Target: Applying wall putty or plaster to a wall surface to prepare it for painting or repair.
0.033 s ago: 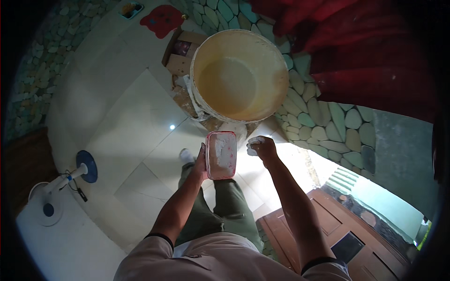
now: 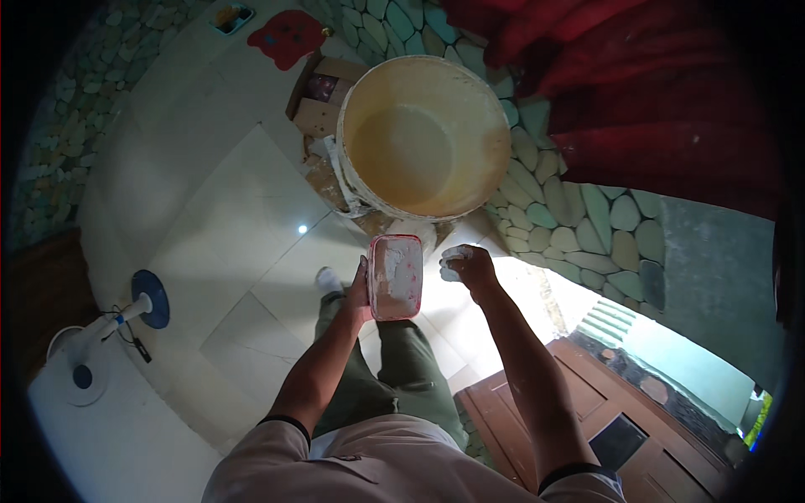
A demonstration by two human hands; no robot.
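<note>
Holding a pink tray point(image 2: 395, 277), left hand point(image 2: 360, 293) grips its left edge.

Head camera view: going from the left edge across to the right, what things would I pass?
White standing fan → left hand → pink rectangular container smeared with white paste → right hand closed on a white lump → brown wooden door → red cloth.
</note>
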